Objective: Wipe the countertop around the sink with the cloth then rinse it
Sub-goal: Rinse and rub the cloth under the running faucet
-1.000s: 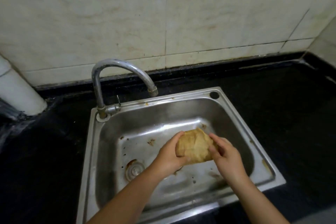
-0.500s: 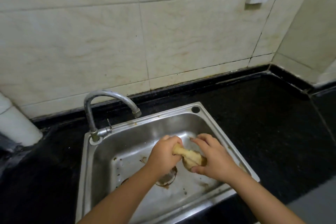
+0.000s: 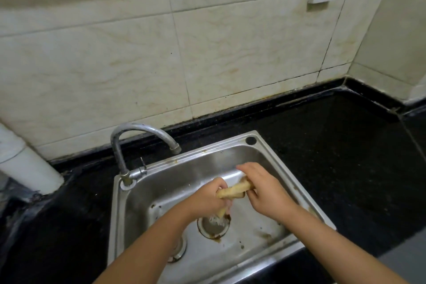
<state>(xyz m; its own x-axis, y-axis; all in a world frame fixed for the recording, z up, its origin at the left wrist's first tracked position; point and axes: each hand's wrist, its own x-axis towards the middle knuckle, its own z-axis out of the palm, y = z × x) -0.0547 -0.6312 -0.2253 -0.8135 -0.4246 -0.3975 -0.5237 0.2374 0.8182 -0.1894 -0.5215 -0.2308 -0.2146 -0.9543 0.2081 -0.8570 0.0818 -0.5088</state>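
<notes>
Wringing one yellow cloth (image 3: 234, 190) above the single steel sink (image 3: 272, 161), two hands share it: the left hand (image 3: 208, 197) and right hand (image 3: 265, 191) each keep a tight grip on an end, fingers curled round. Water drips toward one drain (image 3: 213, 226). One tap (image 3: 138, 136) stands behind, on the black desk (image 3: 345, 145).

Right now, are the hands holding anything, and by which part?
Both hold the twisted yellow cloth over the sink: the left hand grips its lower left end, the right hand its upper right end.
</notes>
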